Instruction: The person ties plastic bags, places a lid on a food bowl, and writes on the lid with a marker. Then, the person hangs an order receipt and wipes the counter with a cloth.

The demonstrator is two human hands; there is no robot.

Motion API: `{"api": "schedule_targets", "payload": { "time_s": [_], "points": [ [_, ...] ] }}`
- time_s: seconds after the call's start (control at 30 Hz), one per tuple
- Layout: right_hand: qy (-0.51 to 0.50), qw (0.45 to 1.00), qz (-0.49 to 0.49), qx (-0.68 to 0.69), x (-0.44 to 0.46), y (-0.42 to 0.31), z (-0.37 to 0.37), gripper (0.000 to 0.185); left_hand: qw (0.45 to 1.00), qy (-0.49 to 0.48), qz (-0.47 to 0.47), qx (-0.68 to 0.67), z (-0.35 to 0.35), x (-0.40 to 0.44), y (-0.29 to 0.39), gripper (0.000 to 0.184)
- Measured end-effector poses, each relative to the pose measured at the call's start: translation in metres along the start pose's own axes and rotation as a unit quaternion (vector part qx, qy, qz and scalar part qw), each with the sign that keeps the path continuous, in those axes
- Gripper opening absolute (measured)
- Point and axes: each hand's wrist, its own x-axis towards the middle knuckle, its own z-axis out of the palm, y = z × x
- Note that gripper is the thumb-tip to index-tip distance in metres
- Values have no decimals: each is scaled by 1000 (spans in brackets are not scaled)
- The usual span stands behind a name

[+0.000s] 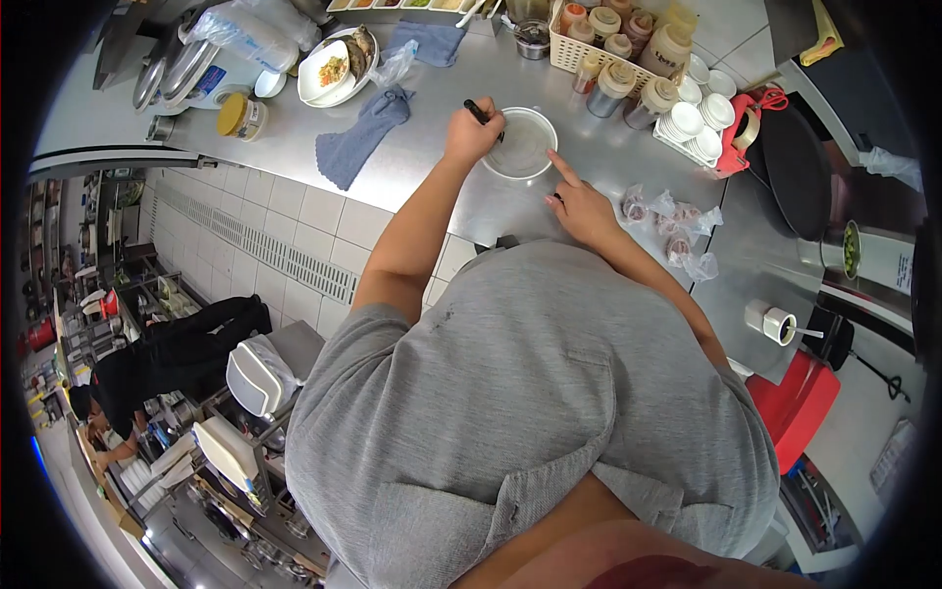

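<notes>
My left hand [473, 134] is closed around a black marker [478, 111], its tip end low over a round, translucent plastic tub or lid with a white rim [522, 147]. The round piece lies on the steel counter [442, 191]. On its other side, my right hand [587, 211] stretches its index finger to the rim and touches it. The other fingers are curled, with a small black piece, which looks like the marker's cap, by the thumb. Right of this hand lie several small plastic bags [677, 224] with reddish contents.
Blue cloths [361, 137] and a bowl of food [329, 71] are at left. A basket of sauce bottles [613, 54], white cups [687, 120] and a red tape dispenser [736, 142] stand at right. Far left, a person in black [177, 344] bends over shelves.
</notes>
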Motion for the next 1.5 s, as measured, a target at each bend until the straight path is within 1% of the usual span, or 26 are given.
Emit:
{"api": "schedule_targets", "payload": {
  "time_s": [0.07,0.27,0.4,0.47,0.5,0.57,0.6,0.63,0.67,0.7,0.8,0.87,1.0,1.1,1.17,1.2,1.27,1.3,1.37,1.5],
  "points": [
    [-3,1000,-2,2,1,1,1,33,998,22,5,-58,2,-2,4,28],
    [2,1000,-3,9,1,0,1,32,999,26,10,-34,1,-4,6,28],
    [-1,1000,-7,8,0,0,0,32,1000,23,11,-17,4,-1,-5,27],
    [-10,1000,-4,12,0,0,-1,32,994,31,9,-109,9,2,-16,26],
    [-10,1000,-4,11,1,1,0,32,993,33,9,-110,7,0,-10,26],
    [28,998,-27,46,1,5,6,31,999,-1,25,23,2,-5,8,26],
    [27,998,-28,45,1,5,7,31,999,1,24,22,3,-5,9,26],
    [56,997,-29,47,1,5,7,31,996,11,12,-85,4,-2,11,26],
    [84,995,-30,49,2,5,8,32,981,20,1,-191,4,0,12,27],
    [84,995,-30,49,2,6,9,32,981,20,1,-191,7,3,8,27],
    [85,996,-27,28,1,8,7,32,987,1,-10,-159,13,3,-2,28],
    [33,999,2,17,1,3,-1,32,995,-8,-9,-99,14,2,-2,29],
    [23,1000,4,8,-1,0,-4,32,996,-14,-8,-90,12,1,5,29],
    [8,1000,17,23,-1,-1,-4,32,998,-10,10,-54,12,-2,8,28],
    [19,1000,10,23,-1,0,-3,32,1000,-23,10,7,11,0,9,27],
    [18,1000,10,23,-1,0,-2,32,1000,-23,9,7,12,0,7,27],
    [14,1000,12,22,0,2,-1,32,999,2,17,-39,14,-1,5,27],
    [14,1000,12,22,0,2,0,32,999,2,17,-39,14,-2,6,27],
    [21,1000,6,21,0,4,2,32,1000,-12,26,8,14,-3,9,26],
    [14,1000,9,17,1,2,1,32,1000,-11,15,-11,12,-2,6,26]
  ]
}}
